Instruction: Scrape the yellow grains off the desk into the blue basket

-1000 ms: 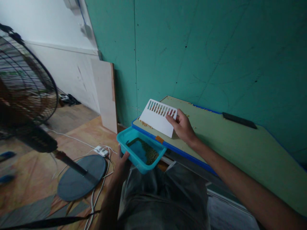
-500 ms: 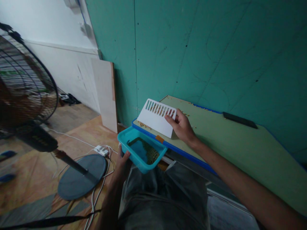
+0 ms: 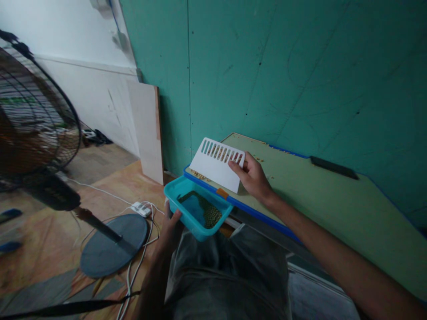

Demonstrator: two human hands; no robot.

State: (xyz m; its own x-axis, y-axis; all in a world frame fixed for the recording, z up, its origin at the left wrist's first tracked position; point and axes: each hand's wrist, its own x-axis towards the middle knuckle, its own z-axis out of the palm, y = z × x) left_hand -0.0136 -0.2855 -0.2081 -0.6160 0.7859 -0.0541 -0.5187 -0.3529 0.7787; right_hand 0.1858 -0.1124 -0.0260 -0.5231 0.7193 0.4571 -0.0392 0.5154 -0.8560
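My left hand (image 3: 171, 224) grips the near-left corner of a teal plastic tray (image 3: 187, 218), holding it just below the table's front edge. Small greenish beans (image 3: 211, 214) lie in the tray's right corner. My right hand (image 3: 254, 178) is closed on the right edge of a white slotted plastic scraper (image 3: 216, 166), which stands tilted on the green tabletop (image 3: 316, 195) near its blue front edge (image 3: 253, 211). A row of yellowish beans (image 3: 200, 175) lies on the table at the scraper's left foot.
A standing fan (image 3: 33, 142) with a round base (image 3: 110, 244) is on the floor at left, beside a power strip (image 3: 140, 208) and cables. A wooden board (image 3: 147, 133) leans on the teal wall. A black bar (image 3: 333, 166) lies at the table's back.
The scraper and my right hand have shifted slightly left along the table's edge. The tray stays in about the same place under the edge.
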